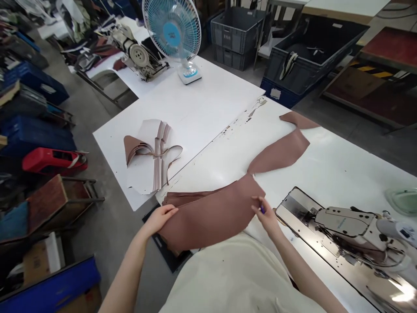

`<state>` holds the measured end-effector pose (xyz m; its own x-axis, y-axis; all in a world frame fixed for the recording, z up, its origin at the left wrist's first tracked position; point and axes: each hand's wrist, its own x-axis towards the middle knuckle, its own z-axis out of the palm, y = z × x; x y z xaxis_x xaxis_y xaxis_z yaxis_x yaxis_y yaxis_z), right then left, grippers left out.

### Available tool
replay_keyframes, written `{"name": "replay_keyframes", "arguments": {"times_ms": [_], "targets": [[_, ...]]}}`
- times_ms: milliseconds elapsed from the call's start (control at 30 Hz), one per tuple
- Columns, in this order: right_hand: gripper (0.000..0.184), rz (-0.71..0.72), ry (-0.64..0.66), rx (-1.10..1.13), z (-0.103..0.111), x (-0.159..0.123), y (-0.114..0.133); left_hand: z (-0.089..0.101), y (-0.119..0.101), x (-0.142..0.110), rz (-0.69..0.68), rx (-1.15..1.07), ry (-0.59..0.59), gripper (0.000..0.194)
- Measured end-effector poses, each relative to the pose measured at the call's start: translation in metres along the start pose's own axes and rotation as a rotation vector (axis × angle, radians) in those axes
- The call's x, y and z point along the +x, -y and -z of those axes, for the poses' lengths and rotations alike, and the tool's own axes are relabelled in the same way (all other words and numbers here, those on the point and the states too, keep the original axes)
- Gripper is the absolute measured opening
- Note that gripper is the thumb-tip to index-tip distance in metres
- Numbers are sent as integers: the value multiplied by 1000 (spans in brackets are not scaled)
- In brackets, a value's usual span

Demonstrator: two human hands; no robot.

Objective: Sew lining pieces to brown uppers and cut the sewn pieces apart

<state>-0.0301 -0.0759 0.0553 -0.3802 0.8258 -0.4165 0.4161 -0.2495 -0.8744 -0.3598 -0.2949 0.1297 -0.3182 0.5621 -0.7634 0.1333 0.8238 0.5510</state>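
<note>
A large curved brown panel (211, 213), leather-like, spans between my hands at the front edge of the white table. My left hand (161, 219) is closed on its left end, thumb on top. At the right end, the fingers of my right hand (265, 214) are curled at the panel's edge. A small purple item shows in that hand, too small to name. Behind the panel lies a stack of similar brown pieces (189, 198), partly covered. Beyond its upper right corner rests another brown panel (280, 152), linked in a chain with a further brown piece (299, 119).
A sewing machine (348, 226) is set into the table at right. Tied bundles of cut pieces (154, 156) lie on the left tabletop. A blue-and-white fan (189, 71) stands farther back, near another sewing machine (138, 54). Grey crates (237, 32) stand behind.
</note>
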Motion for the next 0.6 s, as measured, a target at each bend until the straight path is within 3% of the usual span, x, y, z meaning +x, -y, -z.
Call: {"name": "replay_keyframes", "arguments": {"times_ms": [67,133,200,300,367,467,533,600], "targets": [[32,-38,198,-82,-9,-16,-11,10,18,16,69,275,-63,33],[31,-171,342,-192,-19,-24,-20,7,26,35,91,529,-159,23],[29,-285,387,-377,-25,-22,-21,-6,20,53,18,683,-302,13],[24,-304,311,-549,-24,-9,-14,-36,-14,80,-145,655,-421,20],[26,-273,233,-499,-21,4,-7,-60,-47,99,-277,535,-341,22],[35,-265,142,-295,-22,27,-5,-100,-105,134,-480,289,-123,20],[36,-302,109,-130,-27,42,-8,-127,-141,161,-518,72,22,20],[38,-368,126,0,-31,53,-12,-153,-171,188,-467,-75,127,20]]}}
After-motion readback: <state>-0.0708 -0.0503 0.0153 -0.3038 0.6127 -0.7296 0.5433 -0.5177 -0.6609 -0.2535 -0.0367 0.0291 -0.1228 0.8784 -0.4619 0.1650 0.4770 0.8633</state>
